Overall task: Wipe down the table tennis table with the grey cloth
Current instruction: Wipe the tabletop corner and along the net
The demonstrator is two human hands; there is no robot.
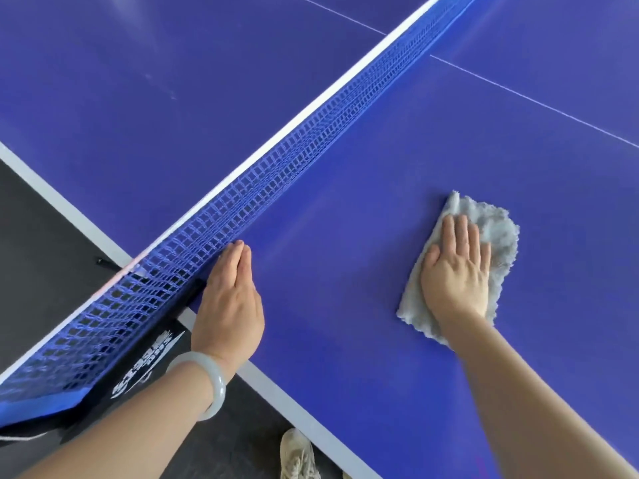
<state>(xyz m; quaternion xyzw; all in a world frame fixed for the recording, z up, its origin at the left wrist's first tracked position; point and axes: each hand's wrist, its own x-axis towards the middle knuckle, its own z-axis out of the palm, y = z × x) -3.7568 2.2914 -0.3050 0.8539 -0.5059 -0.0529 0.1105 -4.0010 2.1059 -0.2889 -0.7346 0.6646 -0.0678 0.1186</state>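
The blue table tennis table [345,188] fills most of the view, with a white edge line along its near side. A fluffy grey cloth [498,229] lies flat on the right half. My right hand [456,271] presses on the cloth with straight fingers pointing away from me. My left hand [228,299] rests flat on the table beside the foot of the net, fingers straight and together, a pale bangle on its wrist.
The blue net [276,164] with a white top band runs diagonally from lower left to upper right. Its black clamp [148,361] grips the table's edge by my left wrist. A dark floor [38,243] and a pale shoe [297,454] lie below the edge.
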